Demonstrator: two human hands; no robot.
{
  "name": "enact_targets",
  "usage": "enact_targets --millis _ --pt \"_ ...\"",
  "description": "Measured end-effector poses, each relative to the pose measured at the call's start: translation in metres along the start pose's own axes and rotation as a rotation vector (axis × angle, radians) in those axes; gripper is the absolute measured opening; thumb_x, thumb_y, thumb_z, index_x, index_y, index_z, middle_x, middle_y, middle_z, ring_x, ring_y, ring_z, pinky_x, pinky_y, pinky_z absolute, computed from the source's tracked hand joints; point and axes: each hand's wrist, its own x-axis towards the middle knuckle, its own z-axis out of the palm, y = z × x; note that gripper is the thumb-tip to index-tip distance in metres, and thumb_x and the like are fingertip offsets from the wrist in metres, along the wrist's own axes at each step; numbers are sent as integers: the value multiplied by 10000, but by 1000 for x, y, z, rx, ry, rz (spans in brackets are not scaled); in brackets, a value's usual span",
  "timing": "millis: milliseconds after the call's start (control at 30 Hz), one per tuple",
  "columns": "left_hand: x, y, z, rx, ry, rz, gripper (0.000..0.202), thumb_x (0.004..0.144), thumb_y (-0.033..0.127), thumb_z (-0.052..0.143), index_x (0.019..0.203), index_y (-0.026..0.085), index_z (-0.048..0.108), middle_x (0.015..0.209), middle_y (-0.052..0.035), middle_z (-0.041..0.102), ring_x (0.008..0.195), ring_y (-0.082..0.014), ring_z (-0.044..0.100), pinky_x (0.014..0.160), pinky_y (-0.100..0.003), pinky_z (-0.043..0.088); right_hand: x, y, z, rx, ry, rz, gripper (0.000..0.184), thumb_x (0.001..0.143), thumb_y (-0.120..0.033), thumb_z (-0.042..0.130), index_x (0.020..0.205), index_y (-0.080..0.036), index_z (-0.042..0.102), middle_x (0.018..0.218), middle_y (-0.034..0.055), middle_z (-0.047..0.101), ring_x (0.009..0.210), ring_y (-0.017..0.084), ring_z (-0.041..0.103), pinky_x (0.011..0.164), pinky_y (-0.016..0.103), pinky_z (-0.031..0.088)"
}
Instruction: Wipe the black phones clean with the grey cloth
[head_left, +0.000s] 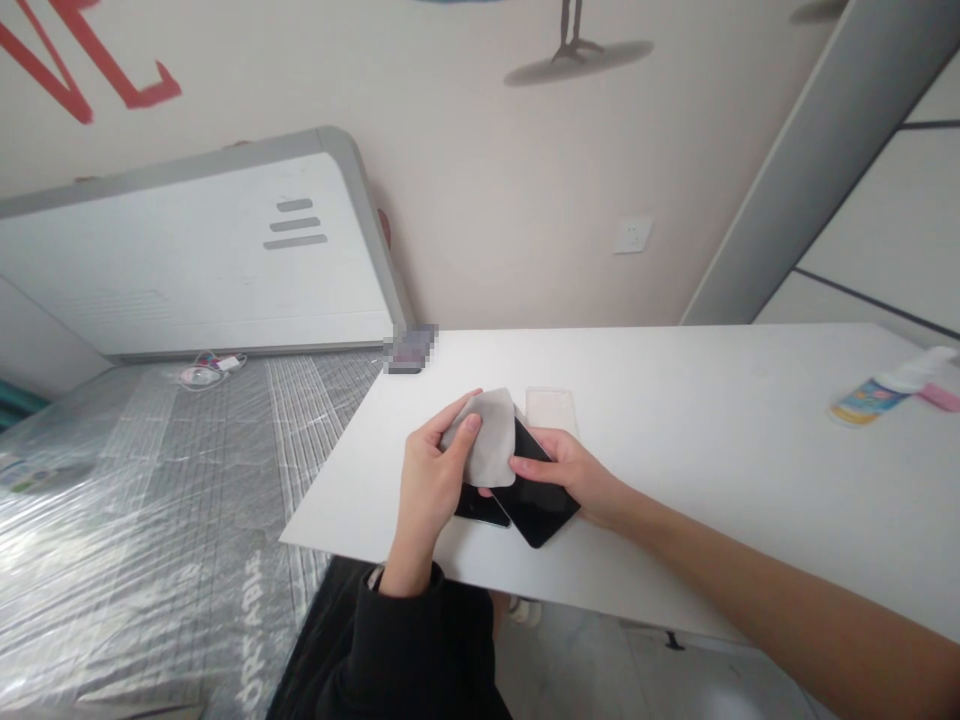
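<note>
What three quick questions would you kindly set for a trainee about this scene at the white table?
1. Which hand pinches the grey cloth?
2. True or false: a second black phone lies on the white table, partly under the held black phone.
3. Which lies farther right on the table, the clear flat piece or the tube with a blue label?

Key: 1. The left hand. 2. True. 3. The tube with a blue label.
</note>
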Motion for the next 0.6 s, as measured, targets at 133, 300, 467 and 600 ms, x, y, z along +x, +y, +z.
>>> enact_targets --millis 133,300,467,600 --pt "1 -5 1 18 31 21 408 907 396 664 1247 188 755 1328 -79 749 1293 -306 662 1144 -453 490 3 -3 -5 11 253 -66 358 707 -414 893 935 -190 730 793 17 753 665 190 683 654 308 521" --pt "-5 -5 8 12 -168 -59 415 929 431 619 1222 171 757 1123 -70 808 1037 -282 733 891 -356 566 6 -5 -9 22 437 -176 254 696 -371 837 844 -202 719 750 0 712 670 192 631 670 326 492" --pt "-10 -5 18 45 -284 -98 405 944 442 566 1171 174 768 1010 -55 806 872 -238 704 768 -319 519 8 -4 -12 2 589 -283 280 694 -336 825 933 -236 719 888 4 730 828 228 646 775 353 493" --pt "-14 -5 25 -11 -275 -101 404 924 403 588 1223 171 729 1118 -80 798 961 -252 724 850 -339 536 8 -3 -9 34 569 -322 304 769 -399 802 1017 -265 688 985 6 741 925 248 673 852 379 522"
